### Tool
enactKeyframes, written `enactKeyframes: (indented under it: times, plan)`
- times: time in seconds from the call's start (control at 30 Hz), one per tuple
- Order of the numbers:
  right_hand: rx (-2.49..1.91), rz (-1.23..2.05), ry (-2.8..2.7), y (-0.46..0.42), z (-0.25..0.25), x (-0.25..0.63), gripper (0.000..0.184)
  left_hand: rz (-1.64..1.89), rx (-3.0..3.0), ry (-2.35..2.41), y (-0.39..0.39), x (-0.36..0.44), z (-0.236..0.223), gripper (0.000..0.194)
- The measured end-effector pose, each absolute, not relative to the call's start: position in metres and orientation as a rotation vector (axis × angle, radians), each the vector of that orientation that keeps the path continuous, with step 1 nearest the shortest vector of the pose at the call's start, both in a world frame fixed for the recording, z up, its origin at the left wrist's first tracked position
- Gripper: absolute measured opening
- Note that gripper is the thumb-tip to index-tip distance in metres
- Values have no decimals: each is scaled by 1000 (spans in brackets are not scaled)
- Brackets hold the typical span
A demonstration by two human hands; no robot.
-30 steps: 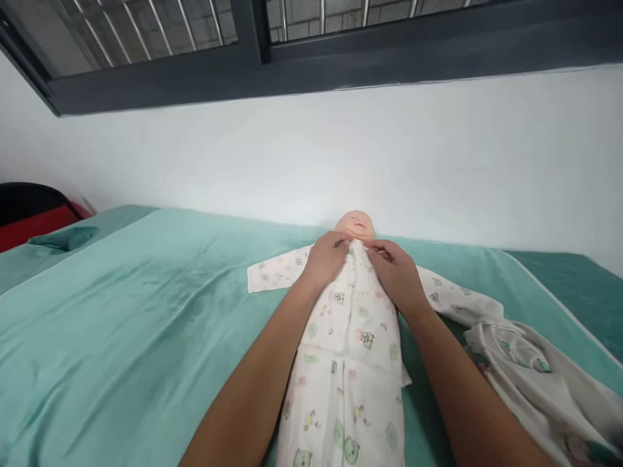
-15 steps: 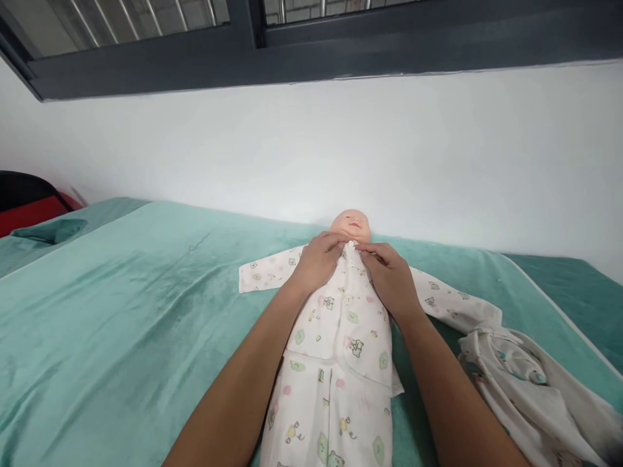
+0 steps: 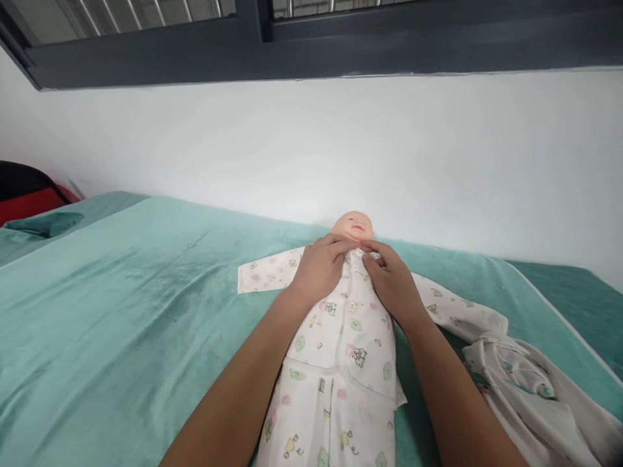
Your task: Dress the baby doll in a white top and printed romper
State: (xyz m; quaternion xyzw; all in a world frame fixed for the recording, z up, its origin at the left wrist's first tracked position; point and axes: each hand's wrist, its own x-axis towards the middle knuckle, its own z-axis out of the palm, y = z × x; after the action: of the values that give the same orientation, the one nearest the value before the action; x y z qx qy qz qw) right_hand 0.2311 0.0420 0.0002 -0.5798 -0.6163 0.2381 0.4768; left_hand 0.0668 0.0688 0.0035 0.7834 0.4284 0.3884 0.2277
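Left hand point(image 3: 321, 269) and right hand point(image 3: 393, 282) pinch the shirt point(image 3: 346, 324), doll's head point(image 3: 353, 223) just beyond — neck fastening, apparently; careful alignment needed next.

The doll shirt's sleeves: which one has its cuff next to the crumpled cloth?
The sleeve beside the right hand: its cuff is next to the crumpled cloth, while the other sleeve, beside the left hand, ends on the green sheet.
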Motion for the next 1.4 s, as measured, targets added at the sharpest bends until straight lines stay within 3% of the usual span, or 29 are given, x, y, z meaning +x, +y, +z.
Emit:
enactKeyframes:
  times: [0.5, 0.87, 1.1, 1.27, 1.4]
  plan:
    - [-1382, 630, -1449, 39, -1, 231, 35, 1113, 2401, 1057, 67, 70, 3, 53]
    - [-1326, 640, -1319, 36, -2, 226, 26, 1257, 2159, 964, 63, 69, 7, 43]
    - [-1247, 565, -1278, 34, -1, 222, 14, 1314, 1895, 1166, 54, 69, 10, 15]
    - [-1206, 563, -1381, 24, 1, 220, 27, 1314, 1848, 1127, 45, 66, 8, 16]
    - [-1203, 532, -1394, 11, 0, 217, 26, 1269, 1782, 1083, 35, 62, 8, 16]
